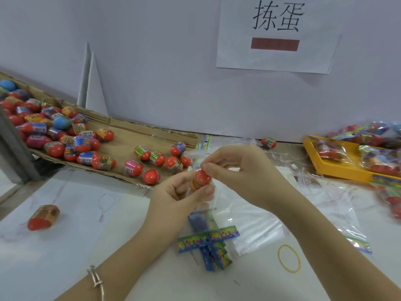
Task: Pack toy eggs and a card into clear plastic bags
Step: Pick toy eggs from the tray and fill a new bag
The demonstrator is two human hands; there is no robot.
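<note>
My left hand (173, 194) grips a red toy egg (200, 179) with an orange label, held above the table's middle. My right hand (234, 170) pinches the mouth of a clear plastic bag (219, 198) right at the egg's top. The bag hangs down between my hands. Colourful cards (209, 237) lie crossed on the table just below. Several more red and blue eggs (71, 135) are spread over a flattened cardboard sheet (125, 131) at the left.
One egg (43, 217) lies alone at the near left, another (268, 142) by the wall. A yellow tray (338, 170) of filled bags stands at the right. Loose clear bags (256, 231) and a yellow rubber band (289, 258) lie near my right arm.
</note>
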